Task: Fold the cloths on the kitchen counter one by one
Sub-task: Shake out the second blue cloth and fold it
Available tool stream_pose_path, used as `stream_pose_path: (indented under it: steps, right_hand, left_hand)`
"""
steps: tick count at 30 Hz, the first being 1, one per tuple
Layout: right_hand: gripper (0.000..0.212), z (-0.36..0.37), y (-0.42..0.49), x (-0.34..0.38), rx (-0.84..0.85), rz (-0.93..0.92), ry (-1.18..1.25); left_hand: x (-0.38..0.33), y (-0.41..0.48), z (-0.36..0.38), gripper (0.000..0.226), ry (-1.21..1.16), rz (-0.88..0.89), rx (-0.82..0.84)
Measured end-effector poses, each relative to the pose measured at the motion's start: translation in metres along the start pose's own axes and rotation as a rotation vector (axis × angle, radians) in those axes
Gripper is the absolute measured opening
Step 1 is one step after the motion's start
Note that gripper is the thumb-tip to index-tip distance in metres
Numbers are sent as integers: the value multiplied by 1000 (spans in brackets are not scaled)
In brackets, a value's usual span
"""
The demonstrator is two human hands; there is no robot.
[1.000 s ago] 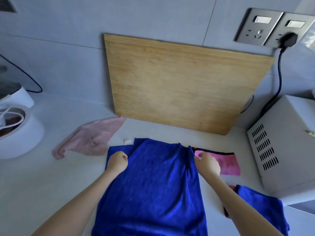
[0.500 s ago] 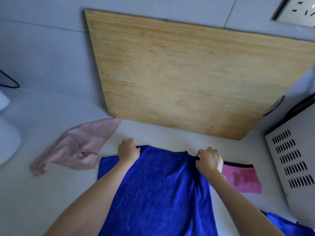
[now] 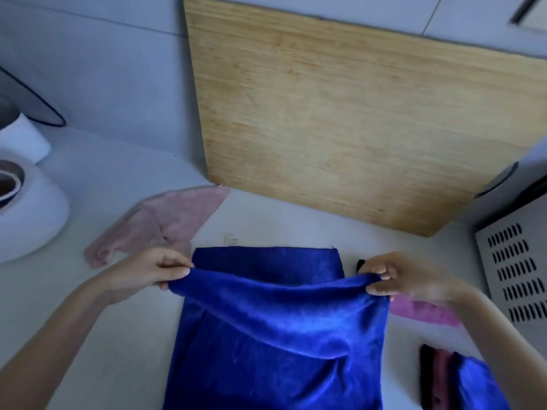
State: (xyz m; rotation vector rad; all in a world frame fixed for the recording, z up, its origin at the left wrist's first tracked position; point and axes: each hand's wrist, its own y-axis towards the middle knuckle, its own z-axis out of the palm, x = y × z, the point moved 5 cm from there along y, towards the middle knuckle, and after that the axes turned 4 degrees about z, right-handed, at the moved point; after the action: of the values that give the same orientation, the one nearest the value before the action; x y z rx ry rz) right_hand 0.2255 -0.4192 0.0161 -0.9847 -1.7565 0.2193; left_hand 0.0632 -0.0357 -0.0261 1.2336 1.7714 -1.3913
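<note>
A large blue cloth (image 3: pixel 275 335) lies on the grey counter (image 3: pixel 118 321) in front of me, running off the bottom edge. My left hand (image 3: pixel 148 272) pinches its upper layer at the left edge, and my right hand (image 3: pixel 393 276) pinches the same layer at the right edge. Between them the layer hangs lifted above the lower layer, whose far edge stays flat on the counter. A crumpled pale pink cloth (image 3: pixel 165 223) rests to the left. A bright pink cloth (image 3: pixel 420 313) lies flat under my right wrist. Folded cloths (image 3: pixel 455 380), blue and dark pink, sit at the lower right.
A big bamboo cutting board (image 3: pixel 340 113) leans against the tiled wall behind the cloths. A white round appliance (image 3: pixel 26 211) with a black cord stands at the left. A grey vented appliance (image 3: pixel 515 276) blocks the right side.
Both hands have pulled the blue cloth's top layer back toward me and lifted it off the counter; before, they pressed it flat at the far edge. The camera has tilted and moved closer.
</note>
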Motion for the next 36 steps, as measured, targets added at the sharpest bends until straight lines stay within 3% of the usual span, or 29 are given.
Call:
stream_pose_path:
  steps: [4, 7, 10, 12, 15, 19, 26, 33, 36]
  right_hand:
    - [17, -7, 61, 0, -243, 105, -212]
    - [26, 10, 110, -11, -332, 270, -409]
    - [21, 15, 126, -26, -464, 401, -391]
    - [18, 18, 128, -30, -538, 413, -367]
    - [18, 22, 130, -33, -602, 418, -326]
    - [21, 23, 133, -37, -604, 422, -285]
    - [36, 24, 127, -45, -525, 418, -286]
    - [22, 12, 87, -27, -639, 249, -368]
    - [12, 4, 50, -19, -642, 130, -185]
  left_hand:
    - [20, 14, -10, 22, 383, -52, -190]
    - [30, 49, -2, 30, 522, -13, -330]
    - [35, 68, 1, 19, 617, -20, -483]
    - [36, 72, 7, 34, 660, 2, -526]
    - [39, 76, 13, 37, 663, 37, -535]
    - [41, 83, 15, 10, 599, 55, -463]
    - [41, 91, 19, 15, 549, 30, -347]
    - [16, 68, 4, 13, 423, 158, -436]
    - [-6, 47, -5, 15, 260, 185, -483]
